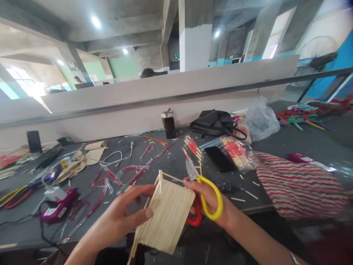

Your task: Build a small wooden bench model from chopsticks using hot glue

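A panel of thin wooden sticks point(168, 213) laid side by side hangs tilted in front of me at the table's edge. Several sticks stand out from its upper edge as a small frame, and longer ones jut past its lower left corner. My left hand point(124, 213) grips the panel's left side, thumb flat on its face and fingers partly hidden behind. On the right, my right hand point(206, 195) pinches the panel's upper right corner while also holding scissors point(211, 198) with one yellow and one red handle. The scissor blades point up and away from the panel.
The dark table point(154, 158) bears stick scraps and torn red-and-clear wrappers point(135, 169). Beyond my right hand lie a black phone point(220, 159), packed sticks point(238, 152), a black bag point(213, 123) and striped cloth point(300, 186). A purple power strip point(59, 206) sits left.
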A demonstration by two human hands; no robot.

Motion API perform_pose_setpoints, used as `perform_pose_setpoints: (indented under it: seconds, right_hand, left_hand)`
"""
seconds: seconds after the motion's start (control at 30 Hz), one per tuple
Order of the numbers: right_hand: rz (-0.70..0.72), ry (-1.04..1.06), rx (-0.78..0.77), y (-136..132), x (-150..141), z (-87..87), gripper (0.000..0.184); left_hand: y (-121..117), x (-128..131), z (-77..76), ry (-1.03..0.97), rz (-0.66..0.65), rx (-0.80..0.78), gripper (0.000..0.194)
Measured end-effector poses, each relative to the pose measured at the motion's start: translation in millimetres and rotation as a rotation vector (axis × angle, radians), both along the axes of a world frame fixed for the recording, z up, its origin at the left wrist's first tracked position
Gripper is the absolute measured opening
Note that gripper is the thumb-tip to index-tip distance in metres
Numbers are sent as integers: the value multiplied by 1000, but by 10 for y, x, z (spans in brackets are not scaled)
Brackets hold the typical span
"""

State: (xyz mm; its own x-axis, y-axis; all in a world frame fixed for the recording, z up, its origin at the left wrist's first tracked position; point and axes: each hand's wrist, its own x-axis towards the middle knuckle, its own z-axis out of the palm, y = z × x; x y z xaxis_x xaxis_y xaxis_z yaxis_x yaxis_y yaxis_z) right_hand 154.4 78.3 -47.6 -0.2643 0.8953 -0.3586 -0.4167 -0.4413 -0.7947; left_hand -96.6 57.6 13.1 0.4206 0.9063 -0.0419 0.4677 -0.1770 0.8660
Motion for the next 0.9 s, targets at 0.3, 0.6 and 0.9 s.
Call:
perform_pose_setpoints:
  seconds: [0.3, 0.6, 0.9]
  right_hand:
    - [190, -205, -25, 418, 157, 128, 31]
    - [262, -1433, 576, 526, 81, 49, 35]
    - [261, -1564, 715, 311, 112, 129, 27]
  left_hand:
    - [590, 122, -141, -349, -29, -457, 31]
    - [735, -201, -194, -512, 296, -706, 22]
    - [681, -31, -137, -562, 238, -742, 21]
